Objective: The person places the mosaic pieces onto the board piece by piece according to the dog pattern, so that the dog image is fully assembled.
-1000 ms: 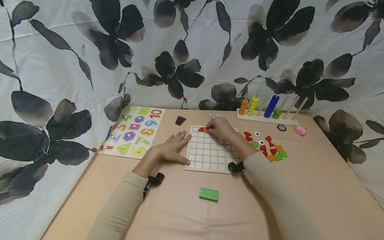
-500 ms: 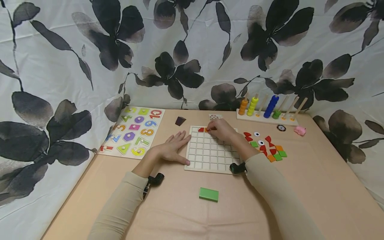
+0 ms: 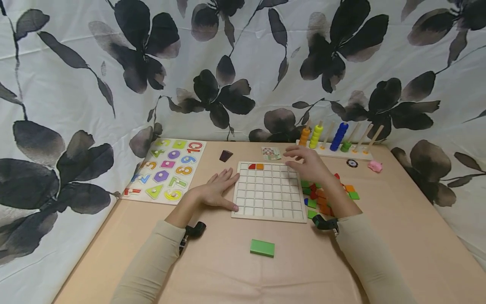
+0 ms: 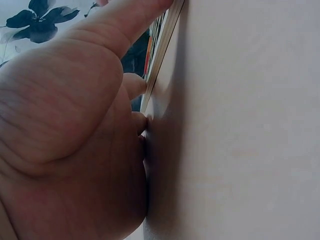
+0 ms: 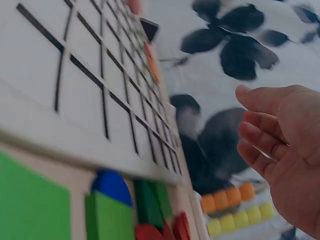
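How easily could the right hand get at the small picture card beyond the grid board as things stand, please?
Quite easily, it seems: yes. The right hand looks empty and hovers near the picture card, and nothing shows lying on the card or standing between them.

the right arm point(image 3: 343, 199) hides some loose pieces point(image 3: 321, 193) at three o'clock from the grid board point(image 3: 267, 192); the card point(image 3: 271, 153) at twelve is too small to read.

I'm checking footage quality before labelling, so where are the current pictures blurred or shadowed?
Head view: fairly even light, grid board clear, small pieces beside it soft; left wrist view: left hand dim, dark shadow beside it on the table; right wrist view: nearest green piece blurred.
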`<state>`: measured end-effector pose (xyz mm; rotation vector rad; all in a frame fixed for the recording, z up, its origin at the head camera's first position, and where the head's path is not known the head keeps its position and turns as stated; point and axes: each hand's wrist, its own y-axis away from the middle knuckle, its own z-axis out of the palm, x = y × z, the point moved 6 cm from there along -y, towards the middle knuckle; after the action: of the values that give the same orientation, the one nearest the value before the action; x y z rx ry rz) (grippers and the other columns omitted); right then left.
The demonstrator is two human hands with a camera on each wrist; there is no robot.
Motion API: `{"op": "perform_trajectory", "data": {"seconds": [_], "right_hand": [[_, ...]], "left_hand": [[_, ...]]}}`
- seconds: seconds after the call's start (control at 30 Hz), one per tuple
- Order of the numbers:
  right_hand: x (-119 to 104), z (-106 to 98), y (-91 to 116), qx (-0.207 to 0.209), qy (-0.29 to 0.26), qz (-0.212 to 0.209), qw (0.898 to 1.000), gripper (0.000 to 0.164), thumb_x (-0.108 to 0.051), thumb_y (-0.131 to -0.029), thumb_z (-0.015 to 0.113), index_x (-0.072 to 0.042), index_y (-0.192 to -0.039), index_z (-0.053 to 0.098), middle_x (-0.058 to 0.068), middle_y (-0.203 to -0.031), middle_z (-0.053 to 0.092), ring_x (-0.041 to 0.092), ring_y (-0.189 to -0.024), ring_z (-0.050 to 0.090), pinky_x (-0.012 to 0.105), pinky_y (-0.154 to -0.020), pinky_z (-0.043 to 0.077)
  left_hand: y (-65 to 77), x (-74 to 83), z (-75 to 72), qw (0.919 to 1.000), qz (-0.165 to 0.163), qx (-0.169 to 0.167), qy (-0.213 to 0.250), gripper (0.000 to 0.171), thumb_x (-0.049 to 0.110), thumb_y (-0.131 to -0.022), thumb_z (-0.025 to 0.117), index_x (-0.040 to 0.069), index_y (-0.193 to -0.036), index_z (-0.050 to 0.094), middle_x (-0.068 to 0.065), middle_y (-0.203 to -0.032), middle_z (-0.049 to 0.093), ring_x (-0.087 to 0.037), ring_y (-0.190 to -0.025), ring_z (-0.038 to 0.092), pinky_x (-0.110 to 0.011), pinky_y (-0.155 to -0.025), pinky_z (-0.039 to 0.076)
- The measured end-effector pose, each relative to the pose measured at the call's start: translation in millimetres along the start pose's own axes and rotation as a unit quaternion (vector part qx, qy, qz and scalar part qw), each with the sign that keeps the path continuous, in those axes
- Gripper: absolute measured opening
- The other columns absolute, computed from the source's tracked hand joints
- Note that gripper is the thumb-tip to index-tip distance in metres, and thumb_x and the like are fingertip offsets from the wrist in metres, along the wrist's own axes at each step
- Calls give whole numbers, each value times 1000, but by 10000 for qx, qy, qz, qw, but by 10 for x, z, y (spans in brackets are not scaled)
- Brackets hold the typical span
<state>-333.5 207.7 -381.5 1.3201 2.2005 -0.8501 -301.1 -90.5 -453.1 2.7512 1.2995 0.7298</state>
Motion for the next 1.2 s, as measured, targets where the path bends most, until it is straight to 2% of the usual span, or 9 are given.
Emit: {"op": "perform_trajectory", "data": {"seconds": [0.13, 0.23, 0.37, 0.5, 0.67, 0.87, 1.07, 1.2], "right_hand": [[235, -277, 176, 260, -40, 494, 9984, 28, -24, -92, 66, -18, -119, 68, 3, -120, 63, 22, -102, 57, 42, -85, 49], [457, -400, 261, 74, 115, 990, 9950, 29, -28, -92, 66, -19, -119, 68, 3, -108, 64, 22, -94, 55, 39, -77, 49], [746, -372, 343, -346, 221, 1394, 9894, 31, -26, -93, 64, -15, -122, 66, 7, -103, 62, 26, -87, 53, 35, -66, 49], [878, -247, 363, -608, 376, 1378, 9879, 26, -19, -95, 62, -12, -119, 68, 9, -98, 60, 26, -78, 52, 32, -57, 48], [890, -130, 313, -869, 626, 1191, 9871, 23, -12, -96, 59, -9, -117, 69, 8, -93, 61, 24, -77, 50, 30, -60, 44], [875, -111, 286, -890, 424, 1245, 9873, 15, -6, -95, 58, -8, -108, 64, 9, -97, 60, 26, -85, 51, 35, -75, 46], [799, -154, 266, -498, 124, 1364, 9893, 11, -12, -94, 63, -11, -104, 65, 5, -94, 63, 24, -84, 55, 34, -73, 50], [566, -147, 176, -85, -249, 1105, 9935, 16, -17, -91, 68, -13, -106, 66, 3, -95, 65, 21, -84, 58, 31, -73, 53]], "left_hand": [[7, -9, 9, 10000, 5, 4, -14, 117, 75, -71, 64, 19, -156, 6, -13, -161, -7, -30, -147, -9, -51, -117, -3], [11, -19, 4, 10000, 2, 23, 22, 117, 75, -71, 64, 19, -156, 6, -13, -161, -7, -30, -147, -9, -51, -117, -3], [17, -11, -5, 10000, -1, 15, 62, 118, 74, -70, 65, 19, -156, 6, -14, -161, -7, -30, -147, -9, -51, -117, -3], [19, 6, -11, 10000, 11, 14, 96, 118, 73, -71, 66, 18, -156, 6, -14, -160, -7, -30, -147, -9, -52, -116, -3], [19, 8, -11, 10000, -5, 4, 91, 118, 73, -71, 66, 18, -156, 6, -14, -160, -7, -30, -147, -10, -51, -117, -3], [20, 26, -26, 9999, -17, 6, 152, 118, 72, -70, 67, 18, -156, 6, -14, -160, -7, -30, -147, -10, -51, -117, -4], [13, 20, -21, 9998, -24, 25, 175, 118, 72, -70, 67, 19, -156, 7, -13, -161, -7, -29, -147, -10, -51, -117, -4], [8, 1, 2, 9999, -47, 10, 140, 119, 73, -69, 67, 19, -156, 7, -13, -161, -7, -29, -147, -10, -50, -117, -4]]}}
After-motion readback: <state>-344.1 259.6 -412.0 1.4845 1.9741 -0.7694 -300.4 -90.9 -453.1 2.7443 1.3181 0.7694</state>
